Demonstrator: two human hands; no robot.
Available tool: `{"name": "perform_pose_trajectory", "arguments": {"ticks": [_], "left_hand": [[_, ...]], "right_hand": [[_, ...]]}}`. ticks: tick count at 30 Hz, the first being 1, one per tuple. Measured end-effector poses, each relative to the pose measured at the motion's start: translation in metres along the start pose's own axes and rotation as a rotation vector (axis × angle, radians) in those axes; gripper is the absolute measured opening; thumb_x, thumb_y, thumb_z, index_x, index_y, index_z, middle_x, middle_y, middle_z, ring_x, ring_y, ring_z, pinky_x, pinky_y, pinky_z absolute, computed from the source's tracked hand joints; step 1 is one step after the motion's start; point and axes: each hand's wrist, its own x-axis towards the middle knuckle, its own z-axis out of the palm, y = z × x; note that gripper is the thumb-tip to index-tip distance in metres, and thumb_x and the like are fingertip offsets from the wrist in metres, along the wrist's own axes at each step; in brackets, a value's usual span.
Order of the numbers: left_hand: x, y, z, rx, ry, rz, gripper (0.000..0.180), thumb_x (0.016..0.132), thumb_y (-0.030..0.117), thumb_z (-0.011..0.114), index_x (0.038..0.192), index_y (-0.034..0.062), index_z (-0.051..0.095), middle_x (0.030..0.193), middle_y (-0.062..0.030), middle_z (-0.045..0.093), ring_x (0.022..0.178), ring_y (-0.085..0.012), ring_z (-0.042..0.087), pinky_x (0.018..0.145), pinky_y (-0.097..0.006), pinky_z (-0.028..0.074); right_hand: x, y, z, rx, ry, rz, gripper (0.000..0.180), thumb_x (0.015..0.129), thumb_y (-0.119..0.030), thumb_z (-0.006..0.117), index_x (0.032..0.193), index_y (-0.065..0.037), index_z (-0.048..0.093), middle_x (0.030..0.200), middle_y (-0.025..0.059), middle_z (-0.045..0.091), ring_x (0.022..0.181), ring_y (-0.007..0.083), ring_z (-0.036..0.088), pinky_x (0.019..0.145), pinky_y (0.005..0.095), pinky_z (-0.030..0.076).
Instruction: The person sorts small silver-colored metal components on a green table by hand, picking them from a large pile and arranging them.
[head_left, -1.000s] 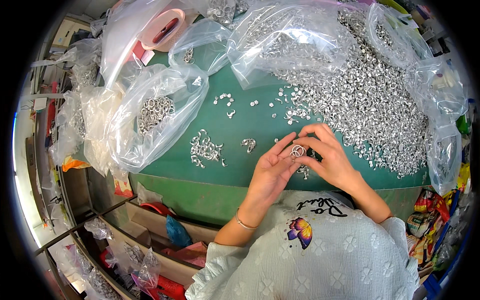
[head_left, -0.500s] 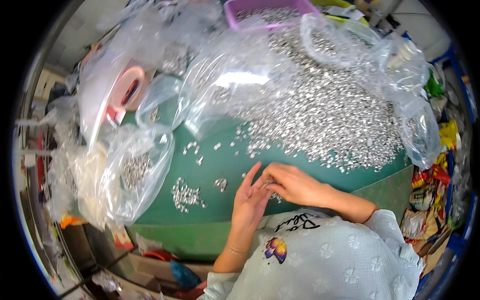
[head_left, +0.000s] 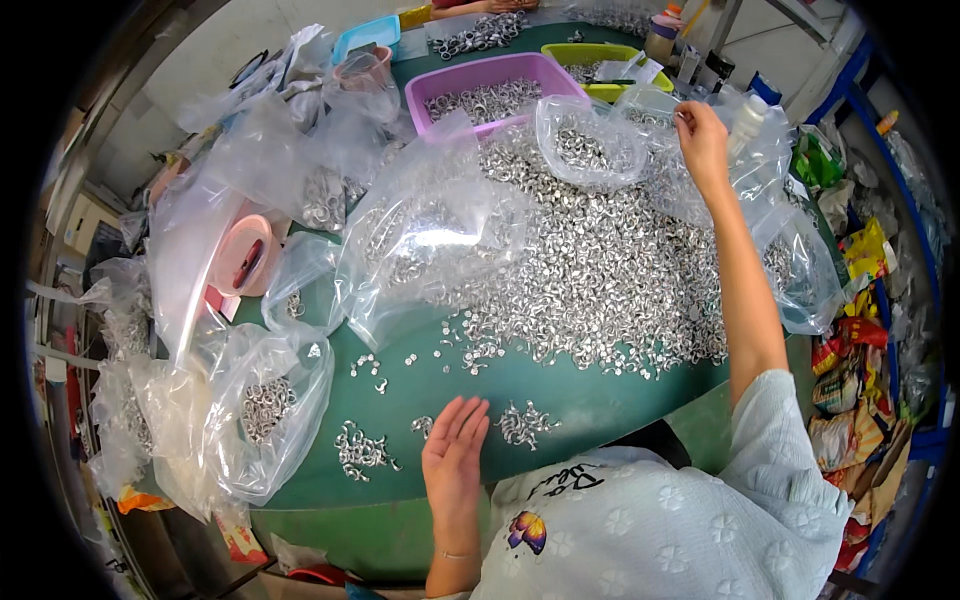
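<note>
My left hand (head_left: 457, 455) hovers palm-down at the table's near edge with its fingers stretched out, holding nothing. On either side of it lie small piles of silvery hook-shaped metal pieces: a larger pile (head_left: 362, 450) to the left, a tiny pile (head_left: 423, 426) by the fingers and another pile (head_left: 525, 425) to the right. My right arm reaches far forward. The right hand (head_left: 703, 145) is pinched above a clear plastic bag (head_left: 665, 185) at the far right; what sits between its fingertips is too small to make out. A big heap of metal pieces (head_left: 600, 280) spreads before me.
Beyond the heap stand a purple basin (head_left: 412, 98) and a yellow-green basin (head_left: 590, 48), both with metal pieces. At left are a bag of pieces (head_left: 268, 410) and a pink container (head_left: 245, 255). Another person's hand (head_left: 505, 6) shows at the far edge. Packages (head_left: 850, 345) line the right.
My hands were together near the front edge, fingers closed on small pieces. Now they are apart: the right has swung far forward, the left has moved slightly left and down. The view has shifted too.
</note>
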Motion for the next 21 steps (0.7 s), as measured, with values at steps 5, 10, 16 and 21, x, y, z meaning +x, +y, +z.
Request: {"name": "perform_pose_trajectory", "arguments": {"ticks": [5,10,16,21], "left_hand": [[-0.003,-0.002,-0.006,0.003,0.051,0.044,0.042,0.092,-0.004,0.050,0.133,-0.0107,0.042,0.129,-0.0249,0.053,0.123,-0.0358,0.053,0.104,-0.041,0.044],[-0.013,0.005,-0.021,0.030,0.148,0.170,0.038,0.094,-0.003,0.050,0.130,-0.0102,0.045,0.122,-0.0222,0.058,0.117,-0.0318,0.058,0.102,-0.039,0.046],[-0.019,0.010,-0.042,0.187,0.320,0.341,0.035,0.095,-0.001,0.051,0.129,-0.0071,0.048,0.117,-0.0166,0.061,0.108,-0.0229,0.060,0.095,-0.034,0.048],[-0.040,0.017,-0.063,0.749,0.568,0.508,0.031,0.090,-0.005,0.057,0.121,0.0002,0.058,0.107,-0.0077,0.062,0.094,-0.0139,0.058,0.083,-0.025,0.046]], "right_hand": [[0.029,0.104,0.045,-0.186,-0.355,-0.049,0.015,0.079,-0.001,0.061,0.094,-0.001,0.064,0.090,0.0186,0.066,0.079,0.0368,0.065,0.069,0.0425,0.051],[0.032,0.082,0.077,-0.659,-0.496,-0.043,0.013,0.082,-0.005,0.056,0.091,-0.005,0.065,0.094,0.0174,0.069,0.086,0.0352,0.068,0.074,0.0442,0.055],[0.016,0.127,0.070,-0.475,-0.293,-0.131,0.024,0.084,-0.001,0.051,0.102,0.000,0.067,0.100,0.0205,0.067,0.094,0.0381,0.064,0.082,0.0452,0.051],[-0.011,-0.021,0.015,0.039,-0.007,-0.083,0.021,0.090,-0.008,0.062,0.111,-0.006,0.068,0.110,0.0064,0.069,0.100,0.0190,0.064,0.080,0.0291,0.048]]}}
